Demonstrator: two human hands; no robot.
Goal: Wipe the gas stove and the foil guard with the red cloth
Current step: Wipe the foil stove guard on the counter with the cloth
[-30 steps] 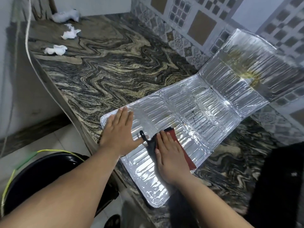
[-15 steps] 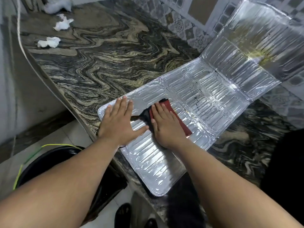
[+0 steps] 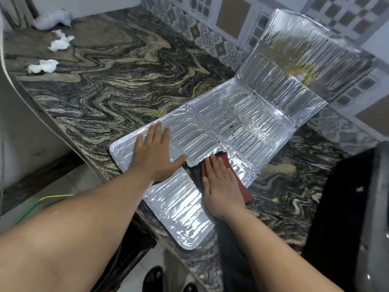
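Observation:
The silver foil guard (image 3: 242,127) lies unfolded on the marble counter, its far panel leaning up against the tiled wall with yellow-brown stains on it. My left hand (image 3: 154,153) presses flat on the near left panel, fingers straight. My right hand (image 3: 221,184) lies flat on the red cloth (image 3: 245,189), which shows dark folds beside my fingers and sits on the guard's right edge. A dark edge of the gas stove (image 3: 357,207) shows at the far right, mostly cut off.
The marble counter (image 3: 117,85) stretches back to the left with three crumpled white tissues (image 3: 43,66) near its far corner. The patterned tile wall (image 3: 210,24) runs behind. A black bin (image 3: 126,256) stands on the floor below the counter edge.
My right hand has slid the red cloth to the right and towards me across the guard, from the middle near my left thumb to the right edge. My left hand stays flat on the left panel.

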